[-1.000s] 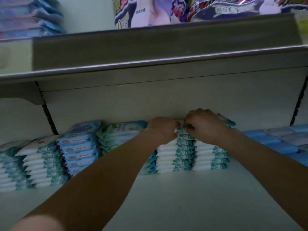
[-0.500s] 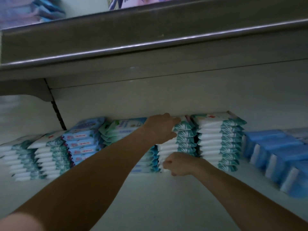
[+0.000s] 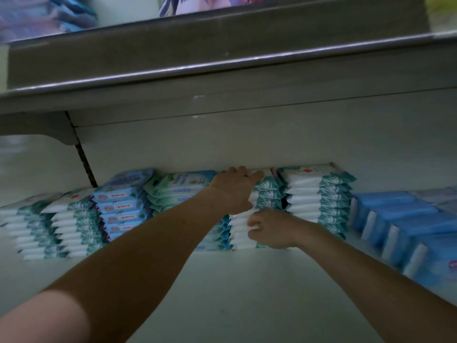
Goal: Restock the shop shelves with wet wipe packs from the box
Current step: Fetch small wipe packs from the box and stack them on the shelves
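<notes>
Moved: right hand (image 3: 269, 230) is edging up the wet wipe packs (image 3: 268, 195) from their base.
Left hand (image 3: 236, 191): lying flat, pressing the top pack.
Right grip: fingers curling against the fronts; clamped or not, can't tell.
Wet wipe packs: sitting stacked against the back wall (image 3: 247, 144).
Shelf (image 3: 247, 293): pale, dim, upper shelf (image 3: 222, 68) overhanging.

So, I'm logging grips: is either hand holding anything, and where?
Left hand lies atop the middle stack; right hand presses its lower front ends. No clear grip.
</notes>
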